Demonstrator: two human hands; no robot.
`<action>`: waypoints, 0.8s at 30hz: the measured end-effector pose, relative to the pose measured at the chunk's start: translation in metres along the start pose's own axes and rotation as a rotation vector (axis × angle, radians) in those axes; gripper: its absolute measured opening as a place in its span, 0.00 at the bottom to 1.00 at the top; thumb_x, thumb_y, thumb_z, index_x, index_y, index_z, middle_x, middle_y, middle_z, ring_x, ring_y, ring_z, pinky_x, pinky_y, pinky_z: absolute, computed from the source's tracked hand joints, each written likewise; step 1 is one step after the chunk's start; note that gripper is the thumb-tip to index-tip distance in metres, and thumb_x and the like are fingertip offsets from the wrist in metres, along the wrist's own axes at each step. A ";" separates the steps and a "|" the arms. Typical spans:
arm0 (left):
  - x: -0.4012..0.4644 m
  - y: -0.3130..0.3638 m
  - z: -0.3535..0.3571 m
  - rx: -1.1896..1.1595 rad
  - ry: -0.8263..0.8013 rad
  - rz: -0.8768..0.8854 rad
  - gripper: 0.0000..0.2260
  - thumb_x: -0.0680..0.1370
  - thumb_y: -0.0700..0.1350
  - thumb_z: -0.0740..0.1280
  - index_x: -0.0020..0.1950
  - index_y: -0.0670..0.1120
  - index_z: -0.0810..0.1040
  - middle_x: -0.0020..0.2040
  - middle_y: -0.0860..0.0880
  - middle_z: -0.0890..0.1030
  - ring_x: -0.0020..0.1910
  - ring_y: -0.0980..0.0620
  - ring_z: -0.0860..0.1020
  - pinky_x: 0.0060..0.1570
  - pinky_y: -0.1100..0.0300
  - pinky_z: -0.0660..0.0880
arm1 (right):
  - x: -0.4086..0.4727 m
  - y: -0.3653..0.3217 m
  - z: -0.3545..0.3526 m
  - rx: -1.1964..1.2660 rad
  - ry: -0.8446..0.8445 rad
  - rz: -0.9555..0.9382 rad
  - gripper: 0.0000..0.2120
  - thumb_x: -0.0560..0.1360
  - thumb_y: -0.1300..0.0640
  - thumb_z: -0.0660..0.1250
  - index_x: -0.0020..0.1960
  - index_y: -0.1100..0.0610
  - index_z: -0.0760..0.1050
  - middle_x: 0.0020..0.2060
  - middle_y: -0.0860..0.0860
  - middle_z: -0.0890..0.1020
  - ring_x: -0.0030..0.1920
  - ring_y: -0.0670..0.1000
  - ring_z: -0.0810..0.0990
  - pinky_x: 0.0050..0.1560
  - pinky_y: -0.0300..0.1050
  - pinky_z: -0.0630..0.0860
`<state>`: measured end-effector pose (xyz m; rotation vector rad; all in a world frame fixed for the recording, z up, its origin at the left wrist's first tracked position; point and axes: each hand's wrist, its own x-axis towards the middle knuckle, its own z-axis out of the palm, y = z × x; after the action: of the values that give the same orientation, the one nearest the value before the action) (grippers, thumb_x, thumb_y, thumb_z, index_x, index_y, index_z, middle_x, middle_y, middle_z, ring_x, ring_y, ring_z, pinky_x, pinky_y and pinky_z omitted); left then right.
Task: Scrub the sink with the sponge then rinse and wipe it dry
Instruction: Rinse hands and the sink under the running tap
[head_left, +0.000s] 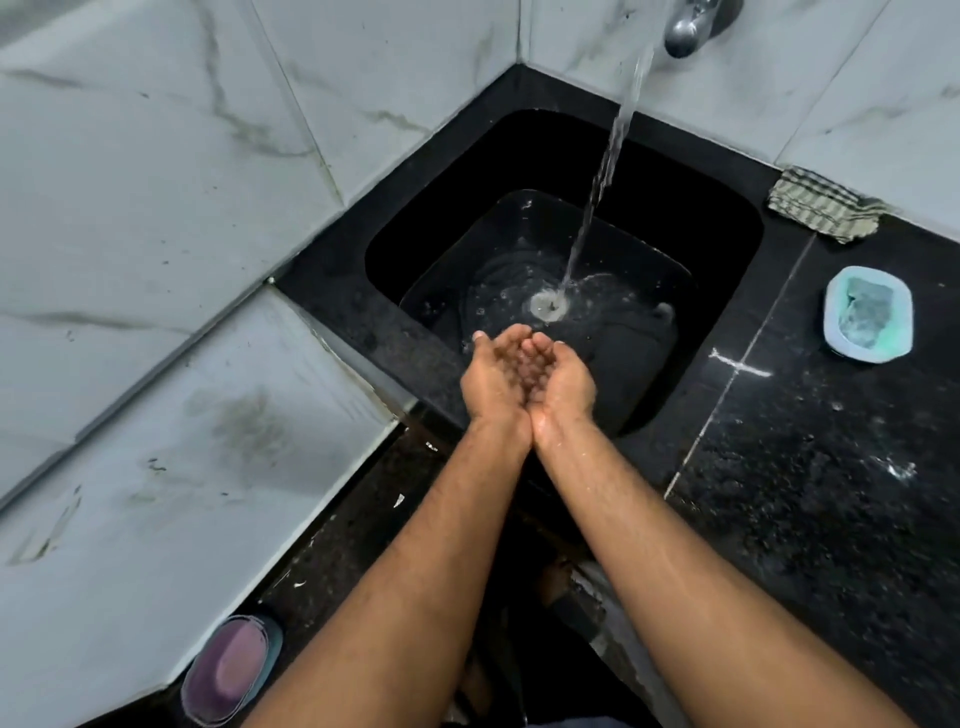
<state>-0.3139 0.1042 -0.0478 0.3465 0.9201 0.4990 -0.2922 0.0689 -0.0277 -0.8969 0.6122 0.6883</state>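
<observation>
From the head camera we look down into a black sink (717, 228) set in a dark speckled counter (810, 493). The tap (685, 26) is cut off at the top edge, so we see only its spout, with water (602, 182) running down onto the drain (545, 304). The basin's dark walls are hard to make out. Our left hand (496, 379) and right hand (563, 382) meet over the sink's near edge, palms up and side by side, fingers gently curled into one cup (they hold no object, and we cannot tell whether water sits inside). The sponge (865, 312) lies in a pale dish (831, 332) on the counter right of the sink, well apart from both hands. A striped cloth (821, 205) rests by the wall behind it.
</observation>
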 end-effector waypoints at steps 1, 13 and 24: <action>0.007 0.011 -0.002 -0.013 0.023 0.037 0.24 0.85 0.56 0.56 0.49 0.38 0.82 0.41 0.42 0.85 0.39 0.48 0.84 0.42 0.56 0.81 | 0.004 0.006 0.011 -0.008 -0.023 0.033 0.14 0.81 0.59 0.59 0.40 0.60 0.77 0.34 0.54 0.82 0.33 0.50 0.83 0.37 0.42 0.82; 0.049 0.057 0.047 -0.045 0.124 0.172 0.24 0.84 0.56 0.57 0.57 0.37 0.82 0.52 0.41 0.85 0.46 0.47 0.85 0.46 0.56 0.82 | 0.054 -0.014 0.079 -0.032 -0.139 0.132 0.12 0.80 0.58 0.61 0.43 0.61 0.80 0.39 0.55 0.84 0.40 0.52 0.84 0.56 0.48 0.80; 0.106 0.018 0.173 0.116 -0.061 -0.004 0.25 0.84 0.57 0.56 0.58 0.38 0.82 0.55 0.41 0.85 0.55 0.44 0.83 0.62 0.52 0.78 | 0.132 -0.132 0.084 0.299 -0.055 -0.014 0.15 0.82 0.56 0.57 0.47 0.62 0.79 0.42 0.55 0.84 0.44 0.51 0.84 0.56 0.43 0.79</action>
<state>-0.1228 0.1645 -0.0126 0.4624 0.8920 0.4303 -0.0939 0.1180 -0.0184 -0.6024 0.6398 0.5878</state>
